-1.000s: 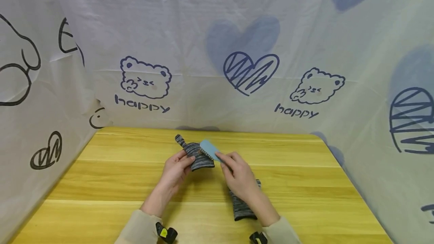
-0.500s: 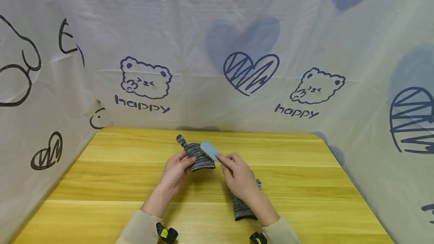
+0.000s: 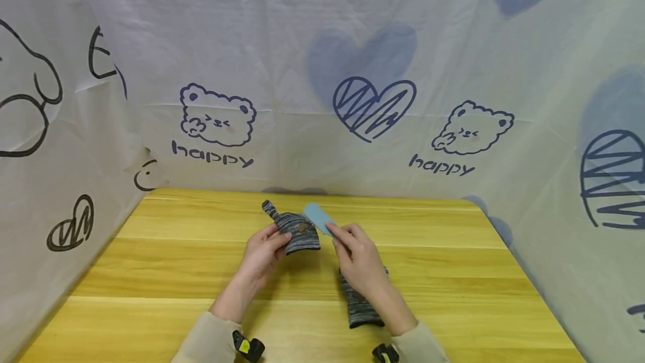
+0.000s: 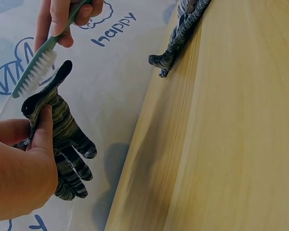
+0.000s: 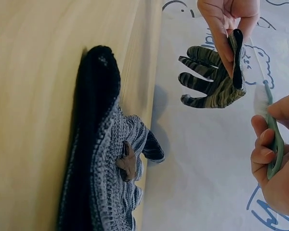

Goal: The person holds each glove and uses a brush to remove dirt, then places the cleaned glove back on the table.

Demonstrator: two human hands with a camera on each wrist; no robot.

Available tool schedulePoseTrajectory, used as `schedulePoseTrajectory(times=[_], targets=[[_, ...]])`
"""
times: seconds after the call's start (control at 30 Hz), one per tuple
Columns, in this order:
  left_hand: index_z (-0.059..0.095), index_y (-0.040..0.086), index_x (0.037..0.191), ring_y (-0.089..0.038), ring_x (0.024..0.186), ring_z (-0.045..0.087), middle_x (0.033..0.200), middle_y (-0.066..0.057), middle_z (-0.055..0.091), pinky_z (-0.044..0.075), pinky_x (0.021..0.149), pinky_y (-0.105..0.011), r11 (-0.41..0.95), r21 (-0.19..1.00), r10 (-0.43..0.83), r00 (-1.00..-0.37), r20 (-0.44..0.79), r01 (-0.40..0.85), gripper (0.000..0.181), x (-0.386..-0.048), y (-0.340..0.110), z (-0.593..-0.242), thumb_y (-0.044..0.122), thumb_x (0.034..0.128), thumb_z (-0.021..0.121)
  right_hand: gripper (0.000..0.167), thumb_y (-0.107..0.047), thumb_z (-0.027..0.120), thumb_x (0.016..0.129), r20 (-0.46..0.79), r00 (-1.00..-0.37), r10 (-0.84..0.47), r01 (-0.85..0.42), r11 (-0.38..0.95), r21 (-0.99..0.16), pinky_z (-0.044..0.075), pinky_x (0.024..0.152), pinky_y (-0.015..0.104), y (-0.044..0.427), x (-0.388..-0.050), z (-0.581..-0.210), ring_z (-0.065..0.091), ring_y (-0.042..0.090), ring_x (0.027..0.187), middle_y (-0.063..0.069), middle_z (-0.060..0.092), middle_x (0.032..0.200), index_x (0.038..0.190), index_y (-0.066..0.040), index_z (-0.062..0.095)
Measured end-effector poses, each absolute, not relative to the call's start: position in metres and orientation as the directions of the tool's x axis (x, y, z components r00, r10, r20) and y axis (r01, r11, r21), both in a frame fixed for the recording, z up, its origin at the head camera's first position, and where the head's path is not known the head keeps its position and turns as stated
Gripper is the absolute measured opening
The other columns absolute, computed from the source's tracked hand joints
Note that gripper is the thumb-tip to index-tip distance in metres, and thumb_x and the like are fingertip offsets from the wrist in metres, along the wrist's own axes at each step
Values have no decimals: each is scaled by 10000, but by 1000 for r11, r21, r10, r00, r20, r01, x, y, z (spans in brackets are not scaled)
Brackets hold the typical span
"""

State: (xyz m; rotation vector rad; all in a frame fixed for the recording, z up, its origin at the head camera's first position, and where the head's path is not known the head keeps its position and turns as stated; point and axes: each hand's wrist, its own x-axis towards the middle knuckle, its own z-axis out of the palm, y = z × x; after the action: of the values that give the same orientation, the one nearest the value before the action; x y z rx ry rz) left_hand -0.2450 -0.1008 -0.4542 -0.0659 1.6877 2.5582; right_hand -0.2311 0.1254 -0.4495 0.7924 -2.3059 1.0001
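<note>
A grey-black striped knit glove (image 3: 294,232) with a brown spot is held up by the left hand (image 3: 263,252), thumb in front and fingers behind. The right hand (image 3: 359,259) grips a light blue-green brush (image 3: 318,218), its head at the glove's right edge. White bristles face the glove's cuff in the left wrist view, where the brush (image 4: 34,67) looks just off the knit. A second striped glove (image 3: 359,304) lies on the table, partly hidden under the right forearm; the right wrist view shows a brown patch on this glove (image 5: 100,159).
The yellow wood-grain table (image 3: 453,273) has its far edge close beyond the hands. Behind and at both sides hangs a white cloth (image 3: 292,150) printed with hearts and bears.
The brush has moved up and to the right off the middle of the held glove, uncovering the brown spot. The left hand and its glove have barely moved.
</note>
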Motion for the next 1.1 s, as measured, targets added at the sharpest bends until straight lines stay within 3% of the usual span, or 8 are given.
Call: schedulePoseTrajectory(times=[0.4, 1.1], targets=[[364, -145, 1528, -99, 1114, 665, 1533, -319, 451, 555, 926, -211, -379, 921, 38, -996, -85, -93, 551, -246, -102, -451, -80, 1014, 550, 375, -61, 636, 1029, 578, -717, -389, -672, 605, -427, 439, 575, 214, 123, -227, -448, 474, 34, 697, 11, 658, 1071, 1387, -157, 690], [398, -156, 1505, -75, 1042, 692, 1496, -331, 489, 566, 885, -201, -377, 922, 37, -996, -84, -92, 520, -245, -101, -454, -83, 1012, 547, 373, -15, 655, 1009, 629, -733, -259, -637, 587, -500, 414, 505, 201, 125, -230, -450, 424, 19, 626, 84, 657, 1083, 1368, -108, 697]])
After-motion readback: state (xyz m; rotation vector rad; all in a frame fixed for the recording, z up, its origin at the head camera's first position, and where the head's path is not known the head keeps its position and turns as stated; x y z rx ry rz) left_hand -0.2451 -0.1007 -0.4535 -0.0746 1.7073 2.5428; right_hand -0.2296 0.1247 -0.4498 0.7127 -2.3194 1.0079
